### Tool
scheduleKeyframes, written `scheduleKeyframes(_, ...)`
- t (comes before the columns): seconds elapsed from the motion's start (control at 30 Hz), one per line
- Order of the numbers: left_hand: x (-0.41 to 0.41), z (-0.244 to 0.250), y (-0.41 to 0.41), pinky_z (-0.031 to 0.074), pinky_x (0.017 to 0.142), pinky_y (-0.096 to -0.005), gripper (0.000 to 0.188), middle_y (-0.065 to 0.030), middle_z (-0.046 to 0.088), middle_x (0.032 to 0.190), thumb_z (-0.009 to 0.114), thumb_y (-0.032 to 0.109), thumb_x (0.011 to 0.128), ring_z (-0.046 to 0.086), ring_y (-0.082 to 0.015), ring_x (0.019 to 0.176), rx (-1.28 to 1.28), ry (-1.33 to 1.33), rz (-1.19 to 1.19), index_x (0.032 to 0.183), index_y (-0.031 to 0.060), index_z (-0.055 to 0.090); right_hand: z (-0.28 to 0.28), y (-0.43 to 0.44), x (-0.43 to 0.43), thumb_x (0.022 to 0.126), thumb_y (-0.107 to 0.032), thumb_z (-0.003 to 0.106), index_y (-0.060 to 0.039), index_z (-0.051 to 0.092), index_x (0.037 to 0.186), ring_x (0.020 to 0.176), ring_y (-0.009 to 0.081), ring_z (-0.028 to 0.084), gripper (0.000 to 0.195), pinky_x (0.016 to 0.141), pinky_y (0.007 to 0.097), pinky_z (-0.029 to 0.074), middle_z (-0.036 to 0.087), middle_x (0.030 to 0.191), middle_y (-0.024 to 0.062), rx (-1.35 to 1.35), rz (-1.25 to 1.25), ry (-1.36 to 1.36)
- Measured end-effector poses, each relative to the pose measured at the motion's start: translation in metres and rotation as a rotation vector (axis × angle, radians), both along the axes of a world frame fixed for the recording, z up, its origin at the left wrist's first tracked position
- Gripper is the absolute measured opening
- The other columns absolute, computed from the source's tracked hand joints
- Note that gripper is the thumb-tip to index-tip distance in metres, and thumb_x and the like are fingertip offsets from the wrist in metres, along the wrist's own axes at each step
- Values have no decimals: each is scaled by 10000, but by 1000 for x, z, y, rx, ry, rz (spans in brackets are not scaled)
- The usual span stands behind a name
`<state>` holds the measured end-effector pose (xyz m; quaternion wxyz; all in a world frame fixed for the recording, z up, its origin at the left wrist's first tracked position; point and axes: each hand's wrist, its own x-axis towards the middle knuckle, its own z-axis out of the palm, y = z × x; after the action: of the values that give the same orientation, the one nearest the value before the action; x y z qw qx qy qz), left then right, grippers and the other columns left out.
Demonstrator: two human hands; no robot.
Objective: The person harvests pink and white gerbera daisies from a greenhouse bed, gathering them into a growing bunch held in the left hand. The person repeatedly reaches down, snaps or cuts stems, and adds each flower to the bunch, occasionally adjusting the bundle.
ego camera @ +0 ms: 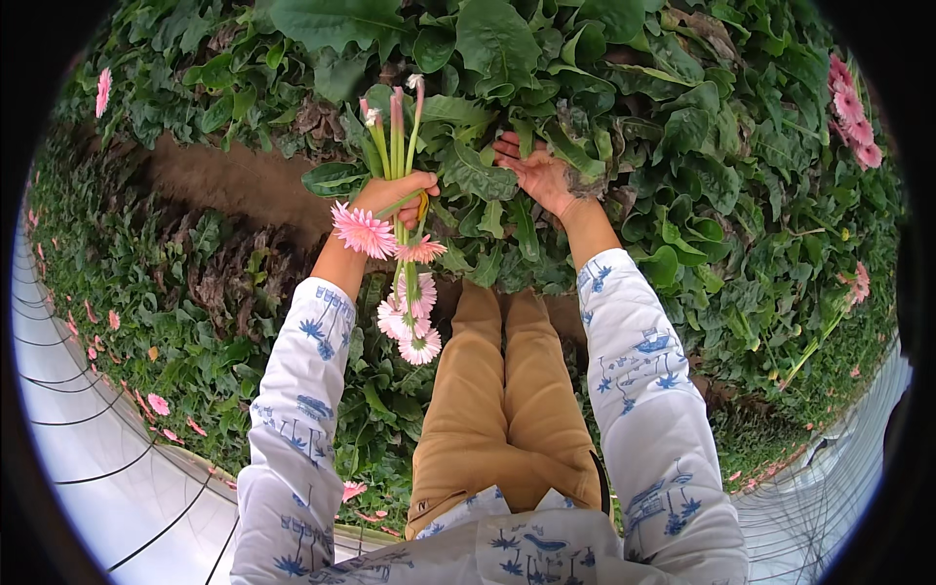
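Observation:
My left hand (pixel 398 197) is closed around the stems of a bunch of gerbera daisies. The pale cut stem ends (pixel 395 131) point up past my fist. Below it hang the blooms: a bright pink gerbera (pixel 363 231), a salmon one (pixel 420 250) and several pale pink ones (pixel 409 322). My right hand (pixel 537 172) reaches in among the gerbera leaves (pixel 479 172), palm turned up and fingers apart. No stem shows in it, and foliage surrounds its fingertips. A withered grey leaf (pixel 585 183) lies against the right wrist.
Dense leafy plants fill the bed ahead and to both sides. Bare soil (pixel 241 183) shows at the left. Pink gerbera bunches rest on the foliage at the far right (pixel 854 110) and lower right (pixel 857 284). Dry brown leaves (pixel 234 270) lie at the left.

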<state>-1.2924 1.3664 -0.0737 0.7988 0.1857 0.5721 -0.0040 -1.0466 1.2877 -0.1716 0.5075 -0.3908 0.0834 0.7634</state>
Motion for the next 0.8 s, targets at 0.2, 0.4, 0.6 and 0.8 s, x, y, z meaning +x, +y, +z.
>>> scheduleKeyframes(0.2, -13, -8, -2, 292, 470, -253, 226, 43, 366, 528, 628, 227, 855, 338, -81, 469, -1, -1, -36, 840, 14, 557, -10, -19, -14, 869, -101, 579, 87, 541, 1120, 936, 292, 633, 316, 763, 356, 577, 618, 1040, 220, -117, -126, 255)
scheduleKeyframes(0.4, -23, -20, -10, 319, 452, -257, 231, 20, 403, 507, 646, 224, 854, 354, -85, 433, 99, -20, -111, 819, 7, 575, -37, -21, -38, 910, -99, 562, -19, 561, 1084, 871, 252, 633, 191, 740, 359, 568, 627, 985, 135, -316, -221, -53)
scheduleKeyframes(0.6, -25, -31, -25, 341, 446, -258, 209, -17, 480, 546, 653, 196, 841, 419, -97, 440, 138, -24, -133, 826, -6, 598, -50, -1, -64, 950, -232, 471, -95, 539, 1156, 898, 252, 589, 256, 734, 378, 525, 607, 1041, 102, -276, -252, -200)
scheduleKeyframes(0.8, -15, -33, -50, 438, 543, -248, 240, -29, 620, 735, 707, 218, 747, 546, -94, 618, 266, 124, -192, 873, 17, 668, -103, 30, -65, 902, -234, 543, -92, 559, 1121, 956, 244, 575, 261, 824, 351, 491, 600, 1109, 75, -700, -309, -94)
